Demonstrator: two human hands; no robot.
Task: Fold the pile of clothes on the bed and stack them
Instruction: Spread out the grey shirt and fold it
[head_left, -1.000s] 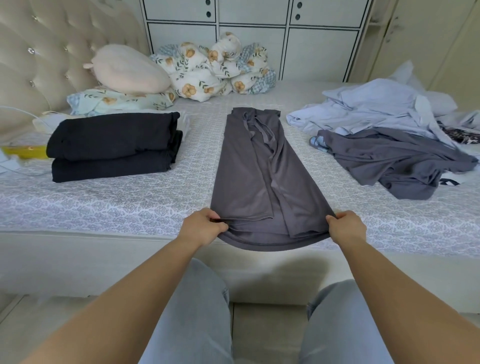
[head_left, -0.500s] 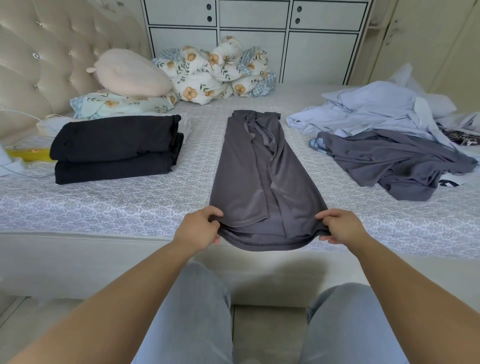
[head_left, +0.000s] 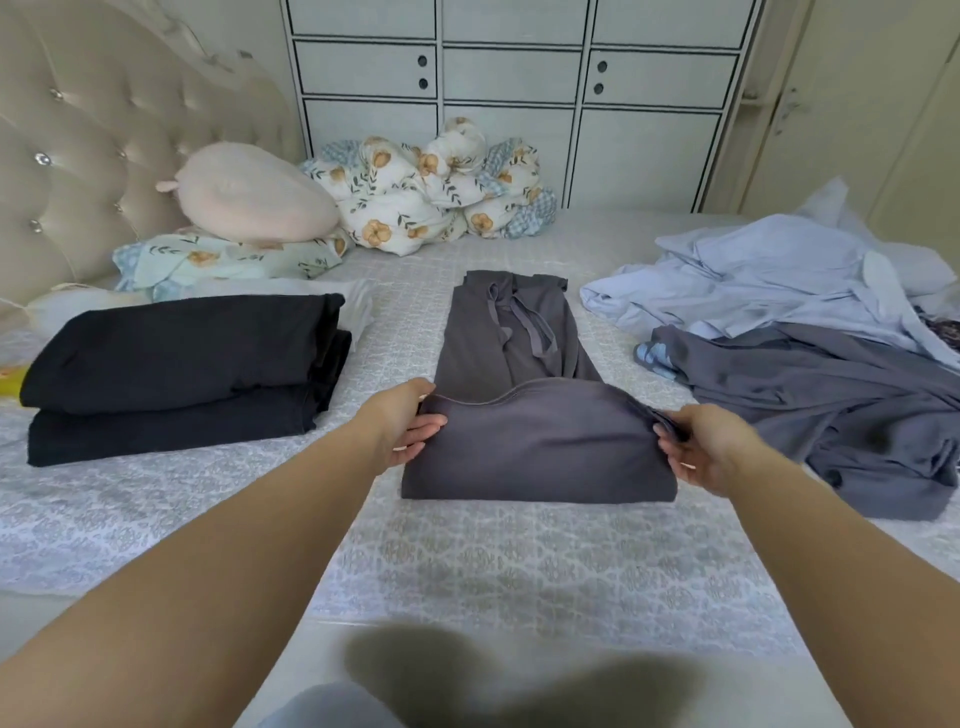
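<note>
Both hands, left (head_left: 410, 426) and right (head_left: 696, 447), pinch the trousers' (head_left: 535, 447) hem, now folded up to mid-frame; another fold remains.

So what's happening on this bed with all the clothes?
A person is folding laundry. Both hands, the left hand and the right hand, grip the near end of a long grey garment and are bringing it up over the rest of the piece, whose drawstring end lies farther up the bed. To the left sits a stack of folded black clothes. To the right a loose pile of pale blue and grey pieces is not yet folded.
</note>
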